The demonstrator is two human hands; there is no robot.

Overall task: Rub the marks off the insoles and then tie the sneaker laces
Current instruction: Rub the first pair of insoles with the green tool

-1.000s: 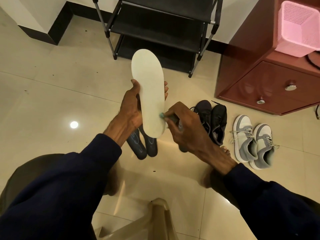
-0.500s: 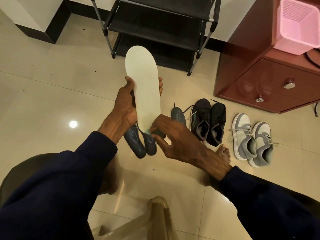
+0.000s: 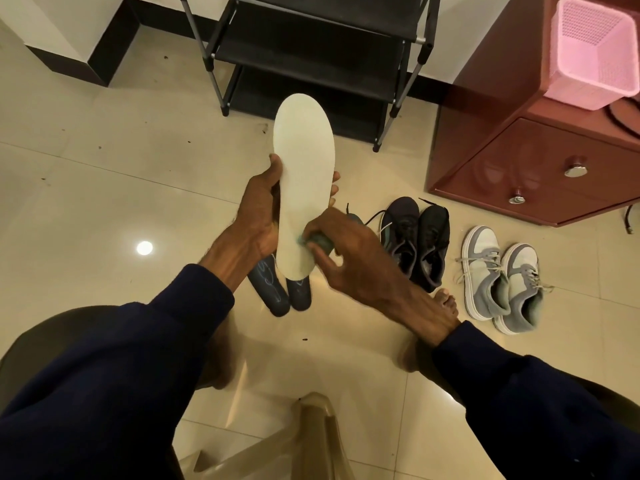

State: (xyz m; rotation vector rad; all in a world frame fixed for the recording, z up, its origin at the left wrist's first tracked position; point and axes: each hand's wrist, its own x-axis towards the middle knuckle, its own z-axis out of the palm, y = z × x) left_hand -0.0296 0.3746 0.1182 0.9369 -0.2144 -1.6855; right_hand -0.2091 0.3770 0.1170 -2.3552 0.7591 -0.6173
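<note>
Centre frame: I saw the right grip, pinching an eraser, slide back up from the heel of the white insole clasped in the left grip; rubbing evidently unfinished.

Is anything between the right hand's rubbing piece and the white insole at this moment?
Nothing visible. The right hand pinches a small greenish piece whose tip meets the white insole near its lower end; the left hand grips higher up.

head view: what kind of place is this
Probably a home entryway: a shoe rack, black sneakers and grey sneakers on the tiled floor, and a red cabinet with drawers.
</note>
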